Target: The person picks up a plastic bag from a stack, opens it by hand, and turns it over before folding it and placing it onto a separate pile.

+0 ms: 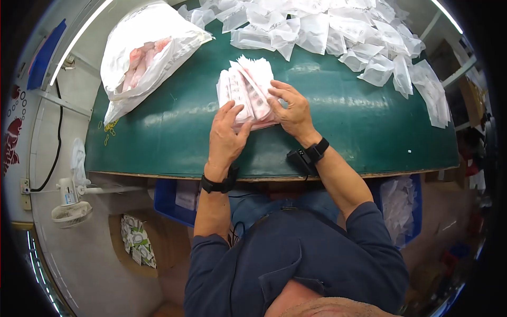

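Observation:
A stack of thin pinkish-white printed packets [247, 98] lies on the green table in front of me, its upper packets fanned out. At its lower left is my left hand [227, 134], open, with the fingertips resting on the near edge of the packets. My right hand [293, 112] is open along the right side of the stack, its curved fingers apart and touching that edge. Each wrist wears a black band; a small dark device [302, 159] is on the right one. The undersides of the packets are hidden.
On the green table [174, 140], a white sack [148, 31] with pinkish contents stands at the back left. Translucent printed bags [317, 31] are heaped along the back and right. Yellow rubber bands [110, 127] lie at the left. Blue bins [417, 206] and a fan [72, 214] are below.

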The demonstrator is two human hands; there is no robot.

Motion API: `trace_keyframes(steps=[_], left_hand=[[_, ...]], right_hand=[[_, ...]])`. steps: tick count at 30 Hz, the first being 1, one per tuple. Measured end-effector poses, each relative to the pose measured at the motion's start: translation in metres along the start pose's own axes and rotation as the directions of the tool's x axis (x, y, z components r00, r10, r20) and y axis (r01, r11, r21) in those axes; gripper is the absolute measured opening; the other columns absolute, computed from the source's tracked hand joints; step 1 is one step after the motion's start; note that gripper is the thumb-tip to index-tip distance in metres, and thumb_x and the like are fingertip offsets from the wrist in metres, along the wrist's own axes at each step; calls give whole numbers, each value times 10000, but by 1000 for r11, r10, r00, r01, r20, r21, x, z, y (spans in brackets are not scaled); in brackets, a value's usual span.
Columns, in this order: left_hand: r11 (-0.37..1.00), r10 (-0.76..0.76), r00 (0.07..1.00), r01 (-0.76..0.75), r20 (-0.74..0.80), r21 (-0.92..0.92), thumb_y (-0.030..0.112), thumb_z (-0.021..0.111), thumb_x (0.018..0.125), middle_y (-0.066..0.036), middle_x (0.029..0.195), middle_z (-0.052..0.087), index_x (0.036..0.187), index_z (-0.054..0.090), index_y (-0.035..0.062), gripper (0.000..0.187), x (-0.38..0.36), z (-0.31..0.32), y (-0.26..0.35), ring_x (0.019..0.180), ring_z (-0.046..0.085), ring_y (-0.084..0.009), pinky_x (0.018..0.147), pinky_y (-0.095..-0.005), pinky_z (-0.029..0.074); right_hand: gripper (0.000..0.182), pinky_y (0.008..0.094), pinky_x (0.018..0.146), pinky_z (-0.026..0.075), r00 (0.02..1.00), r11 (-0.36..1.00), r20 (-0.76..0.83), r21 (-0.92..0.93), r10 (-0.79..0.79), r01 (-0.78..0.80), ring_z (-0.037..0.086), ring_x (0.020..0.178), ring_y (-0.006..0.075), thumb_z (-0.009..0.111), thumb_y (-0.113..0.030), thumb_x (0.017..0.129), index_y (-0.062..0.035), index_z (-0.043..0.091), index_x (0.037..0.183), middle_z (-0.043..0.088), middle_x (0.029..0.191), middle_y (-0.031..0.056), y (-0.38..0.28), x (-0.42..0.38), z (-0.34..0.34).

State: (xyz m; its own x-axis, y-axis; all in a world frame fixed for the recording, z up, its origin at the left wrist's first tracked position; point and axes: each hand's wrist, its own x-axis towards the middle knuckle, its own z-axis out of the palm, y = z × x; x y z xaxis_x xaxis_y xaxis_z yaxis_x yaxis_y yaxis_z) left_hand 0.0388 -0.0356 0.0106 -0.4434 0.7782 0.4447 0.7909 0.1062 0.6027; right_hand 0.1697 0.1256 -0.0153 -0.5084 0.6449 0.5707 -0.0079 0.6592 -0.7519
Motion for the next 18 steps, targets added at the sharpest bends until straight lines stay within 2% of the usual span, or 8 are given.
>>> trace_keyframes(steps=[3,4,7,8,11,12,15,18], left_hand=[[999,46,999,-47,14,10,164,763,809,-235,1305,598,1203,668,8,434,0,2,5,1222,559,-407,1045,-443,451],[997,71,997,-72,26,15,162,767,803,-235,1311,594,1204,669,11,440,-1,3,6,1228,553,-409,1043,-446,450],[990,120,991,-124,59,70,167,775,794,-235,1324,583,1203,672,17,447,-1,6,6,1240,542,-407,1038,-455,449],[984,143,987,-150,76,96,169,779,790,-235,1330,578,1203,674,21,451,-1,6,7,1246,536,-407,1035,-459,449],[976,154,984,-165,88,140,176,784,789,-236,1336,572,1197,676,24,449,-1,5,10,1257,528,-406,1034,-463,446],[972,162,982,-176,97,159,179,786,788,-236,1339,569,1195,678,25,448,-1,4,11,1262,523,-405,1033,-465,445],[973,151,985,-163,85,165,181,788,788,-237,1337,571,1198,676,26,452,-2,4,6,1261,524,-408,1039,-466,438],[976,131,988,-142,76,165,182,787,790,-238,1338,570,1202,674,25,456,-3,1,4,1261,523,-409,1042,-467,434]], right_hand=[[281,303,831,556,975,973,21,61,220,-221,685,918,179,733,-99,861,-6,713,1126,700,1196,116,-1,2,2],[281,303,831,556,976,974,24,62,219,-220,685,918,179,733,-99,861,-6,713,1126,700,1196,116,2,2,3],[253,271,731,553,990,991,-50,19,132,-131,645,775,117,715,-81,871,-3,716,1112,713,1115,84,8,4,10],[253,271,731,553,991,992,-45,21,129,-128,645,775,117,715,-81,871,-3,716,1112,713,1115,84,7,4,10],[261,283,666,541,952,951,70,69,297,-301,660,740,148,688,-87,868,-5,709,1115,717,1012,111,0,4,8],[261,283,666,541,953,952,71,69,295,-299,660,740,148,688,-87,868,-5,709,1115,717,1012,111,-2,5,7],[283,239,613,512,882,817,248,340,400,-466,614,701,89,637,-53,911,0,674,1187,696,947,68,-6,5,4],[304,200,566,461,884,759,220,453,413,-467,572,678,53,610,-43,945,0,632,1245,669,959,44,-12,9,-9]])
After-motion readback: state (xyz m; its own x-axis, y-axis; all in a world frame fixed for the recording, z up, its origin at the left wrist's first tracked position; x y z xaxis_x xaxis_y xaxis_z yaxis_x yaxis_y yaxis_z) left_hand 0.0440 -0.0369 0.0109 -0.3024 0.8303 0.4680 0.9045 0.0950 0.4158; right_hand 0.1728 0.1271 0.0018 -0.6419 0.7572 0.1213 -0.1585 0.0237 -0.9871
